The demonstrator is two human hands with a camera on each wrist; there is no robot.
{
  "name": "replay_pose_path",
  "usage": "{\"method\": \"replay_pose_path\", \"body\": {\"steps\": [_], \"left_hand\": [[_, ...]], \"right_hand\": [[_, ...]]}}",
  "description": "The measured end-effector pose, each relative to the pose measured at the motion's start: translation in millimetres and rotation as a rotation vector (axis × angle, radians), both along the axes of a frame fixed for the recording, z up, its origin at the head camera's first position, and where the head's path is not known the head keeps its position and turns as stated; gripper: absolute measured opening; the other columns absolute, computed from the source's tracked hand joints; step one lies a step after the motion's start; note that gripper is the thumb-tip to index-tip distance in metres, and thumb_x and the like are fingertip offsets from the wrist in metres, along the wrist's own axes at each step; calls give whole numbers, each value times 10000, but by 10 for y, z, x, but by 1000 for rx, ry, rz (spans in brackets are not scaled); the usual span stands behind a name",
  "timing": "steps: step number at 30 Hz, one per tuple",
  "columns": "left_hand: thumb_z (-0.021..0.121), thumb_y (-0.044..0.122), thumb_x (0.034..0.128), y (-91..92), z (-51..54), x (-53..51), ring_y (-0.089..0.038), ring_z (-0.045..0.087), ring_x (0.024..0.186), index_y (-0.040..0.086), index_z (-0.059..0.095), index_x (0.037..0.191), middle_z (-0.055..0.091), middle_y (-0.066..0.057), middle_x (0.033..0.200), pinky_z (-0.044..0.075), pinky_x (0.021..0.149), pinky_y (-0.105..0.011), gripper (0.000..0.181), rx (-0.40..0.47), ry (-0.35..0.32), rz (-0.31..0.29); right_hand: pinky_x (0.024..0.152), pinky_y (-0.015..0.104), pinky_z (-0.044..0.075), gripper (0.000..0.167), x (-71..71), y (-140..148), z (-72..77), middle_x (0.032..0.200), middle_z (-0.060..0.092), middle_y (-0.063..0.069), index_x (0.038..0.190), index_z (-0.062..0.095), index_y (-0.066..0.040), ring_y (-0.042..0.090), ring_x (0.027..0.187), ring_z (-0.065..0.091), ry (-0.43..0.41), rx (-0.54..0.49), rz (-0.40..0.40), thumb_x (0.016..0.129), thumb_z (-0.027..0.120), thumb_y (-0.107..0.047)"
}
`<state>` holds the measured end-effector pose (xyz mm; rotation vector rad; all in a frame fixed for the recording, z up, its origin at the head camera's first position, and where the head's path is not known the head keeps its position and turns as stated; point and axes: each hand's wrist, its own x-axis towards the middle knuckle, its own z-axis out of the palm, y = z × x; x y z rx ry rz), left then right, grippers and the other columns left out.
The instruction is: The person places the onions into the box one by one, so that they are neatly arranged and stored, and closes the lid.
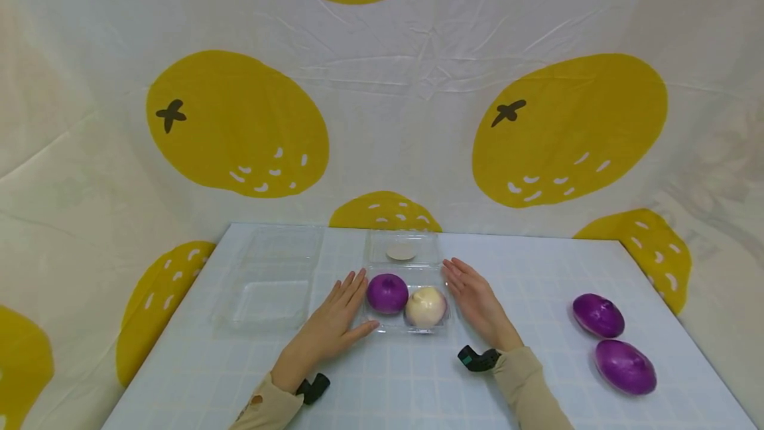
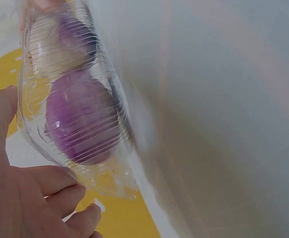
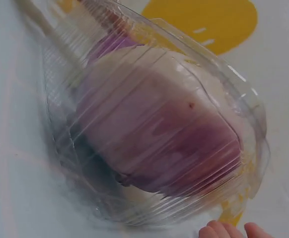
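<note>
A clear plastic clamshell box (image 1: 374, 328) stands at the middle of the table, its lid (image 1: 376, 254) folded back. Inside lie a purple onion (image 1: 387, 293) on the left and a pale onion with purple sides (image 1: 426, 306) on the right. My left hand (image 1: 331, 320), fingers extended, lies along the box's left side; in the left wrist view its fingertips touch the ribbed wall or come very close. On the opposite side is my right hand (image 1: 477, 300), its fingers straight by the rim. Whether they touch the box, I cannot tell.
Left of the hands lies a second clear box (image 1: 304, 310), open with its lid back. Two more purple onions (image 1: 598, 316) lie toward the table's right edge. A white cloth (image 1: 400, 118) with yellow fruit prints hangs behind the table (image 1: 412, 390).
</note>
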<state>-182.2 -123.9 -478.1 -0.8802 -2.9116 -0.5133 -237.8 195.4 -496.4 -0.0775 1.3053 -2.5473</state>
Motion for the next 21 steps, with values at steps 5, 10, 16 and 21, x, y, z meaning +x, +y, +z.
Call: {"method": "replay_pose_path", "body": {"steps": [5, 10, 16, 21], "left_hand": [[452, 570, 999, 7, 8, 2, -351, 136, 1502, -27, 227, 1550, 119, -160, 1644, 141, 1208, -501, 843, 12, 9, -10], [453, 569, 999, 8, 6, 4, -346, 132, 1504, -26, 223, 1551, 107, -152, 1646, 136, 1210, -491, 844, 11, 9, -15], [451, 566, 1001, 10, 14, 3, -343, 121, 1506, -25, 212, 1553, 97, -149, 1647, 127, 1211, -490, 843, 9, 3, -16], [466, 550, 1002, 11, 26, 6, -347, 116, 1506, -33, 214, 1550, 95, -155, 1646, 120, 1211, -493, 839, 19, -5, -19]], "right_hand": [[1217, 331, 29, 627, 23, -34, -64, 1649, -23, 180, 1557, -64, 34, 267, 1517, 1, -10, -60, 98, 1042, 293, 24], [1207, 315, 62, 676, 45, -64, -98, 1654, -33, 156, 1569, -62, 0, 250, 1516, -4, 1, -67, 131, 1009, 301, 107], [1210, 315, 57, 675, 53, -71, -122, 1658, -20, 140, 1578, -41, -19, 240, 1519, 2, 14, -104, 138, 1010, 298, 122], [1210, 313, 50, 681, 51, -63, -132, 1661, -7, 124, 1585, -24, -37, 230, 1520, 4, 26, -110, 146, 1012, 308, 121]]}}
